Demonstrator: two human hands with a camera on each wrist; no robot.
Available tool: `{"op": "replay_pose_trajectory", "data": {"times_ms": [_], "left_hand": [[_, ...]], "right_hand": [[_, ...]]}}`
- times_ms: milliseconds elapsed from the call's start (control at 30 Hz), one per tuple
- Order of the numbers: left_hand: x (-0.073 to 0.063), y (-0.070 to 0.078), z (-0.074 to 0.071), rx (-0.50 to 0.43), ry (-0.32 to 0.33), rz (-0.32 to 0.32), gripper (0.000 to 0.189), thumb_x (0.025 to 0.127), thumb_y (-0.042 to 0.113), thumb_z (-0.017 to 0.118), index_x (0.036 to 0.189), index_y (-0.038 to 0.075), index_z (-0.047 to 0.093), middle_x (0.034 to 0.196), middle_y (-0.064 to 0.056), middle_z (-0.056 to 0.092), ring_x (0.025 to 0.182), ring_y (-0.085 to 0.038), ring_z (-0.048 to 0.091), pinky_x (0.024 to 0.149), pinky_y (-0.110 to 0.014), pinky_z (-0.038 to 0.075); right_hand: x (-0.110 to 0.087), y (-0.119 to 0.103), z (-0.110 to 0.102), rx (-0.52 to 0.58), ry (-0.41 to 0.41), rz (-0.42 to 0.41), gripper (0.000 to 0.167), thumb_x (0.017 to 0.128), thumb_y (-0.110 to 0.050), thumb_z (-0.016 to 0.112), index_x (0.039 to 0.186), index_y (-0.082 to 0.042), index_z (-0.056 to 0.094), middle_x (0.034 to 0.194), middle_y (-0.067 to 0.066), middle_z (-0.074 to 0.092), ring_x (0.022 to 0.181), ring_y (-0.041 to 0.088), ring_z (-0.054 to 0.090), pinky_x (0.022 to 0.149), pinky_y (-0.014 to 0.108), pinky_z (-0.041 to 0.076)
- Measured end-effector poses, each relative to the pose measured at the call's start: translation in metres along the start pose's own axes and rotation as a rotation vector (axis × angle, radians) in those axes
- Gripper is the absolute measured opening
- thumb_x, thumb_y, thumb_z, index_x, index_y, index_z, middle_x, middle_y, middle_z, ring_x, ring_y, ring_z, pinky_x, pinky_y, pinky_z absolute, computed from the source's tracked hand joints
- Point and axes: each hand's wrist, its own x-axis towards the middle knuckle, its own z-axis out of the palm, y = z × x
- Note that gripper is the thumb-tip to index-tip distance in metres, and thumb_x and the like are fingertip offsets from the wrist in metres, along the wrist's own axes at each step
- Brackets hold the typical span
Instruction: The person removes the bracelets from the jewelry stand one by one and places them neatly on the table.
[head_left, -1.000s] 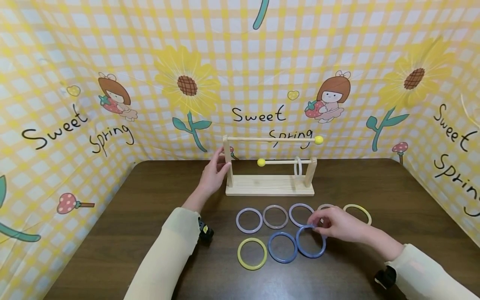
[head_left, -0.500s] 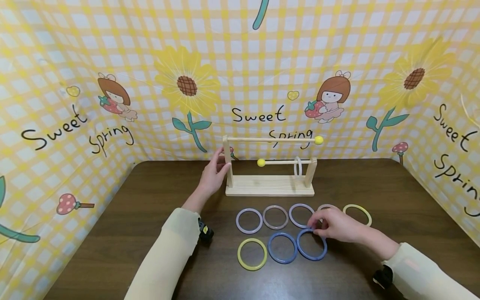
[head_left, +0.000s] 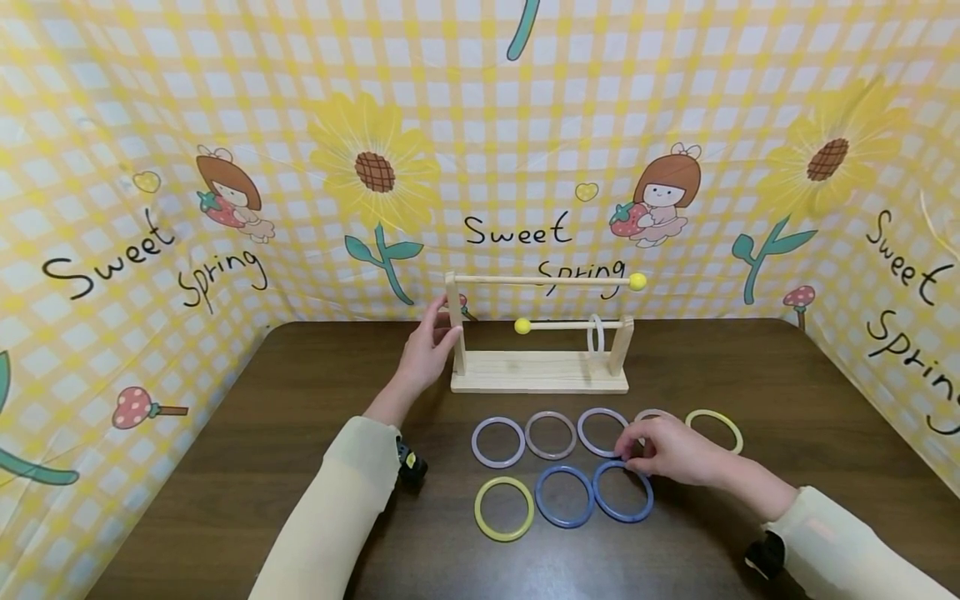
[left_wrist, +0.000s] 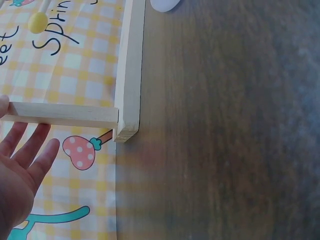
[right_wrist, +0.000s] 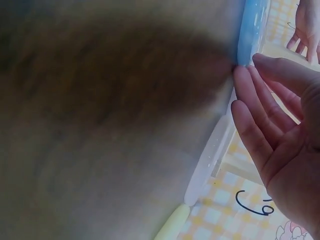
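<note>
My left hand [head_left: 427, 354] holds the left upright of a wooden stand [head_left: 536, 382]. In the left wrist view the thumb is on one side of the upright [left_wrist: 75, 115] and the fingers [left_wrist: 37, 145] on the other. A white ring [head_left: 601, 337] hangs on the stand's lower rod; the upper rod is bare. At the right, my right hand [head_left: 675, 450] pinches the far rim of a blue ring [head_left: 625, 520] lying on the table. The right wrist view shows thumb and fingertips at the end of that blue ring [right_wrist: 250, 35].
Left of it lie another blue ring [head_left: 567, 524] and a yellow-green ring [head_left: 505, 537]. Behind them stretches a row of lavender [head_left: 498, 464] and pinkish [head_left: 551, 457] rings, one partly hidden by the right hand, ending in a pale yellow ring [head_left: 739, 437]. Patterned cloth [head_left: 487, 125] surrounds the table [head_left: 262, 467].
The right hand has lowered the blue ring slightly toward me; its raised far rim has come down and it lies flat beside the other blue ring. The left hand has stayed on the upright.
</note>
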Motion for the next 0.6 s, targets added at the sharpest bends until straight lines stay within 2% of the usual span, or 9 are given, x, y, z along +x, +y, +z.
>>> {"op": "replay_pose_trajectory", "data": {"times_ms": [200,267,433,600], "left_hand": [[0.001,-0.003,0.001,0.009,0.006,0.032,0.051,0.100,0.015,0.055,0.147,0.019,0.035,0.126,-0.016,0.058,0.112,-0.035,0.059,0.093,-0.050,0.047],[0.001,-0.004,0.001,0.009,0.006,0.039,0.051,0.101,0.016,0.055,0.147,0.018,0.035,0.126,-0.016,0.058,0.112,-0.036,0.059,0.093,-0.050,0.048],[0.001,-0.003,0.001,0.004,0.006,0.039,0.052,0.101,0.016,0.055,0.148,0.019,0.034,0.126,-0.017,0.057,0.112,-0.036,0.059,0.093,-0.050,0.047],[0.001,-0.002,0.000,0.000,0.000,0.030,0.052,0.101,0.016,0.055,0.148,0.018,0.033,0.128,-0.018,0.056,0.114,-0.037,0.058,0.094,-0.050,0.046]], "right_hand": [[0.003,-0.007,-0.015,0.050,0.005,0.051,0.012,0.085,-0.004,0.074,0.095,-0.010,0.070,0.086,-0.006,0.066,0.067,0.003,0.056,0.057,0.024,0.049],[0.005,-0.010,-0.022,0.053,0.034,0.057,0.012,0.086,-0.004,0.073,0.097,-0.008,0.070,0.086,-0.005,0.067,0.067,0.004,0.058,0.056,0.024,0.050],[0.012,-0.014,-0.036,-0.005,0.179,0.056,0.017,0.083,0.000,0.075,0.098,-0.007,0.071,0.089,-0.004,0.069,0.070,0.004,0.062,0.059,0.025,0.051],[0.020,-0.014,-0.043,-0.033,0.357,0.097,0.025,0.082,0.001,0.076,0.104,-0.006,0.068,0.090,0.000,0.069,0.072,0.009,0.064,0.061,0.027,0.053]]}}
